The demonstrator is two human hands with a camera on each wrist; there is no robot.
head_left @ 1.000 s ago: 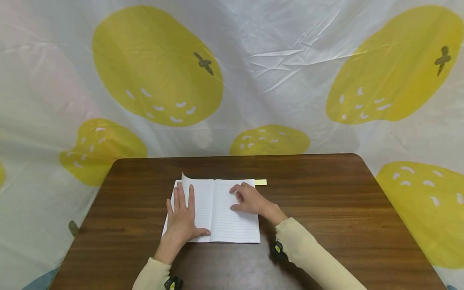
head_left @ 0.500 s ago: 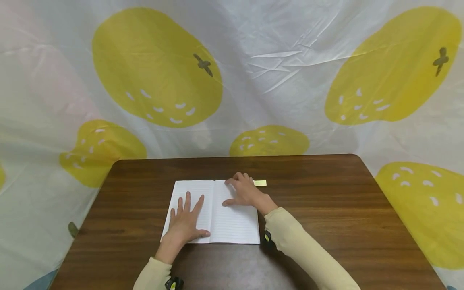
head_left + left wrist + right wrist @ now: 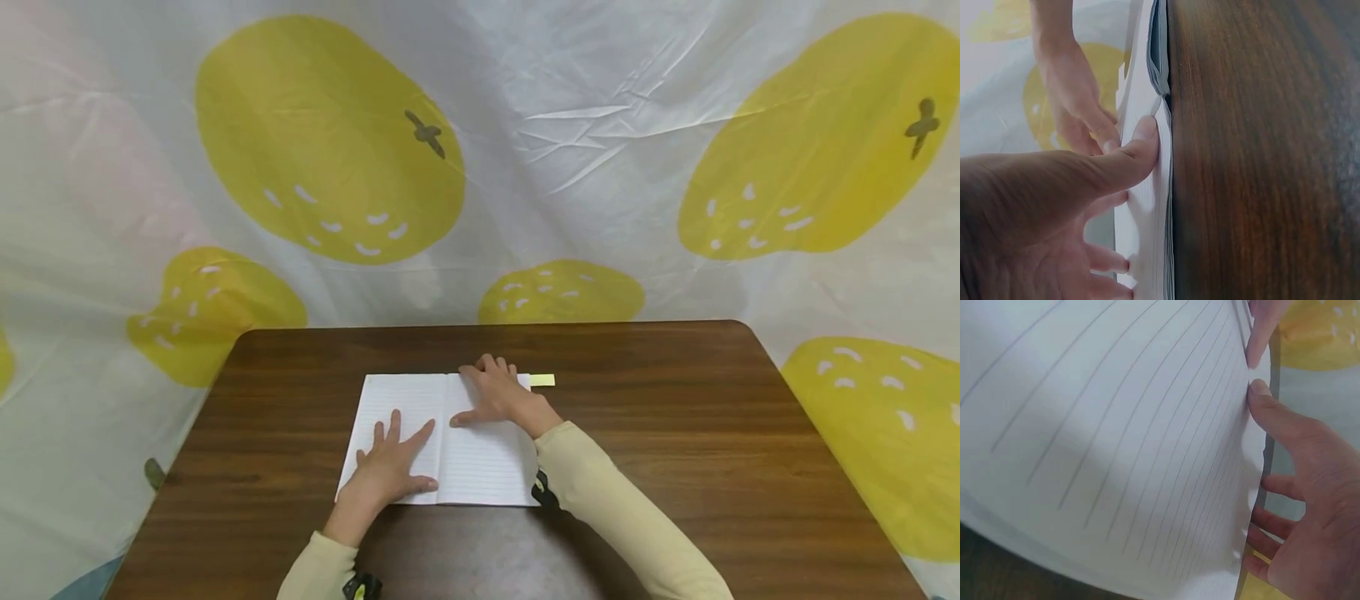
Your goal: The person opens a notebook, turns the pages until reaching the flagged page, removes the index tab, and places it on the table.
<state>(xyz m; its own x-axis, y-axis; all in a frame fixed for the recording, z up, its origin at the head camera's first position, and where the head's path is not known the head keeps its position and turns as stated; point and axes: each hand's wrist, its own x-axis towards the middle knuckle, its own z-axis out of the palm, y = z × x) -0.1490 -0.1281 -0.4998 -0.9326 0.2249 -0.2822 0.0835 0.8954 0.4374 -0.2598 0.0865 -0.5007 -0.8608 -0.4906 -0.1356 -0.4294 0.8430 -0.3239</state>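
While the lined notebook lies spread flat near the middle of the surface, both hands are at work on its white pages. Here is the left hand, fingers straight and fanned across the left page, thumb reaching out to the crease. And over on the right page, the right hand rests near the top edge, gripping nothing, thumb stretched well away from the fingers.

Plenty is covered: the left hand hides much of the lower left page, the right hand takes the upper right one, and the black wrist device on that arm blocks the notebook's near right corner. Just beyond the top right corner, a pale yellow strip pokes out sideways. Cream sleeves come in from below, a second dark device showing at the left wrist.

Out to the surface now: dark brown wood grain, rounded far corners, a soft shine nearest the person. Right behind hangs a pale, creased cloth, splashed with big yellow fruit prints.
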